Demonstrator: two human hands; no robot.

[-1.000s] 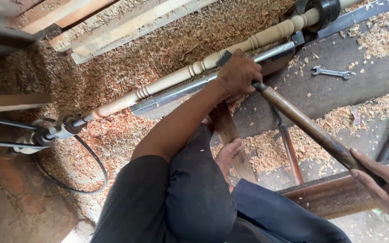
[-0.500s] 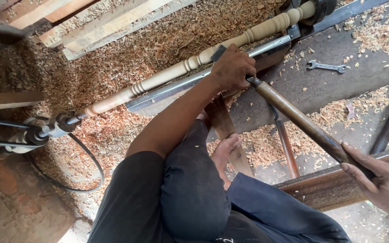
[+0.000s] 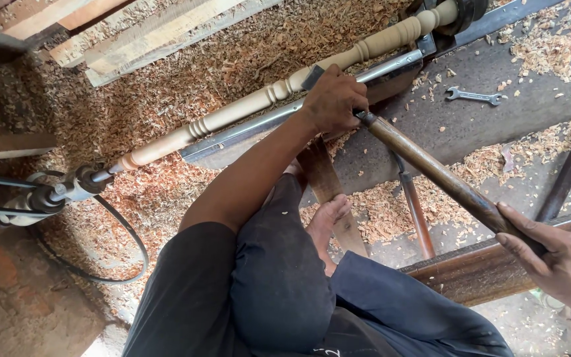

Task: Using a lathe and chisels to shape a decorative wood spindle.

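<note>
Left hand (image 3: 333, 99) clamps a long wooden-handled chisel (image 3: 444, 175) against the pale turned wooden spindle (image 3: 279, 92); right hand (image 3: 560, 261) grips its end for leverage.

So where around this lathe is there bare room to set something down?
The dark bed is barest just below and left of the wrench, and between wrench and tool handle. Crowded: the shavings behind the spindle, and the strip under the left hand and right hand gripping the tool.
</note>
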